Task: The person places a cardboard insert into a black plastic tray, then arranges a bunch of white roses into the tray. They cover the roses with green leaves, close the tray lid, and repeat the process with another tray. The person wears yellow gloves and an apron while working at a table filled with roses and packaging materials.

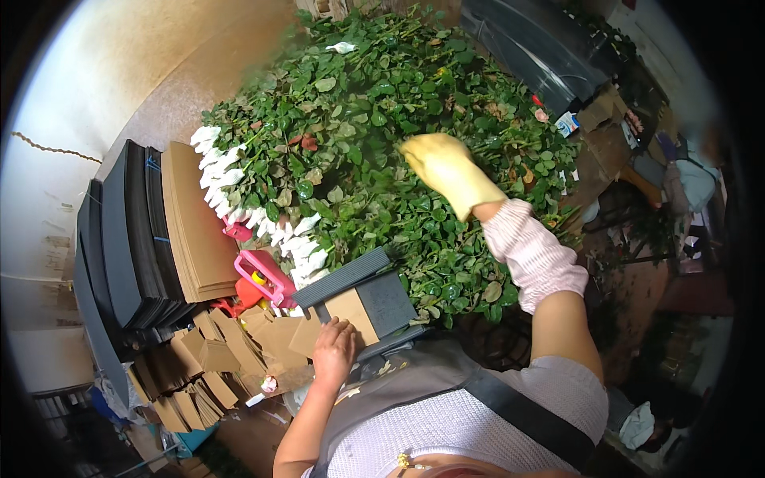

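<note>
My bare left hand [335, 350] is closed at the near end of a tan piece of cardboard [353, 313], with its fingers bent over it. This cardboard lies across dark grey corrugated board [388, 304], which has a raised ridged edge. Farther off, my right hand [446, 169], in a yellow glove with a pink striped sleeve above it, reaches over a broad heap of leafy green stems [358, 191]. Its fingertips are blurred and turned down toward the leaves, so whether they grip a stem is hidden. White-wrapped flower heads [219, 171] line the heap's left side.
Stacked black boards [131, 231] and brown cardboard sheets [199, 223] stand at the left. Folded cardboard pieces [199, 354] sit below them, near a pink-handled tool [267, 277]. Dark plastic sheeting [534, 52] covers something at the far right. A loose flower head [268, 384] lies near my left forearm.
</note>
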Motion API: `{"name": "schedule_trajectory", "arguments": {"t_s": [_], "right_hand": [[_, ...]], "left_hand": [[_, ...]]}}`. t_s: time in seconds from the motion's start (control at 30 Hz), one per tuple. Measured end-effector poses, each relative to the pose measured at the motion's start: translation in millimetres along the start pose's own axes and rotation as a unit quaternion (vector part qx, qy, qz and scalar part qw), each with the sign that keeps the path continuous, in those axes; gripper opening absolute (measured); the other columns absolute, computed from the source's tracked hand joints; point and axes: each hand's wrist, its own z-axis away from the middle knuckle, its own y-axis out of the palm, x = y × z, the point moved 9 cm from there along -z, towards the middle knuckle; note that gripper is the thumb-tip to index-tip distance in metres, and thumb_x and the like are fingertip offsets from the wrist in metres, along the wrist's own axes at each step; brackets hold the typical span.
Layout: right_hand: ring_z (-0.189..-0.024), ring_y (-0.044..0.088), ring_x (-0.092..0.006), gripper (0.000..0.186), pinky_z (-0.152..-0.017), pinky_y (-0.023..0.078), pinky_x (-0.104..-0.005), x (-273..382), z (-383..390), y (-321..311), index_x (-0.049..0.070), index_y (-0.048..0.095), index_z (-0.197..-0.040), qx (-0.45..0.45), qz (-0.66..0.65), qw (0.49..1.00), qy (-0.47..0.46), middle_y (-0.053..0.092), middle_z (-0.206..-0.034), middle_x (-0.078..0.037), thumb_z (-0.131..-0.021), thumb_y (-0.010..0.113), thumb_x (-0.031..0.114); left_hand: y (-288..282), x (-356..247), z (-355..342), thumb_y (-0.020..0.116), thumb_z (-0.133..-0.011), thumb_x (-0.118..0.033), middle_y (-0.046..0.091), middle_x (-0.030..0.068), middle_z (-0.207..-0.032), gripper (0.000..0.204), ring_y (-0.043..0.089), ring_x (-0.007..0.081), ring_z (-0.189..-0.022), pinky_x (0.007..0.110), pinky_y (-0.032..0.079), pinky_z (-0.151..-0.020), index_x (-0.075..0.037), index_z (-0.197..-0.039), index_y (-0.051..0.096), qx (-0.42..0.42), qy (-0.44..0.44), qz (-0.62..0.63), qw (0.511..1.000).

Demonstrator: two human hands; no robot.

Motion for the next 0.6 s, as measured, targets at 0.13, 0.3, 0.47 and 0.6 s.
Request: {"name": "schedule_trajectory", "arguments": {"t_s": [0.13, 0.3, 0.47, 0.6], "right_hand": [[-0.103, 0.071, -0.0266, 0.041, -0.089, 0.058, -0.0428, -15, -33, 88, 0.008, 0.065, -0.132, 0.324, 0.099, 0.935, 0.105, 0.068, -0.129, -0.012, -0.094, 0.067, 0.022], [-0.124, 0.062, -0.0267, 0.026, -0.115, 0.039, -0.0510, -2, -30, 81, 0.017, 0.074, -0.105, 0.076, 0.111, 0.986, 0.095, 0.072, -0.119, -0.008, -0.084, 0.060, 0.012], [-0.142, 0.046, -0.0230, 0.028, -0.127, 0.014, -0.0494, 43, -5, -57, 0.023, 0.072, -0.118, -0.066, 0.129, 0.989, 0.018, 0.058, -0.146, -0.004, -0.093, 0.060, 0.017], [-0.139, 0.049, -0.0203, 0.032, -0.124, 0.020, -0.0506, 34, 2, -87, 0.026, 0.071, -0.122, -0.084, 0.146, 0.985, 0.039, 0.060, -0.144, 0.000, -0.092, 0.066, 0.033]], "left_hand": [[-2, -3, -5, 0.069, -0.090, -0.010, 0.071, 0.0132, -0.113, 0.018, 0.066, 0.0343, -0.116, 0.051, 0.049, -0.107, -0.002, -0.105, 0.074, 0.006, 0.033, -0.013, 0.999], [1, 3, -2, 0.068, -0.091, -0.012, 0.071, 0.0131, -0.114, 0.019, 0.065, 0.0347, -0.117, 0.051, 0.047, -0.108, -0.003, -0.107, 0.074, 0.003, 0.027, 0.002, 1.000], [3, 4, 2, 0.070, -0.091, -0.011, 0.070, 0.0145, -0.114, 0.020, 0.063, 0.0362, -0.119, 0.053, 0.045, -0.109, -0.003, -0.108, 0.073, -0.002, 0.033, 0.018, 0.999], [0, 9, 4, 0.069, -0.091, -0.014, 0.070, 0.0134, -0.114, 0.020, 0.062, 0.0356, -0.119, 0.055, 0.044, -0.110, -0.003, -0.107, 0.072, 0.001, 0.058, -0.001, 0.998]]}}
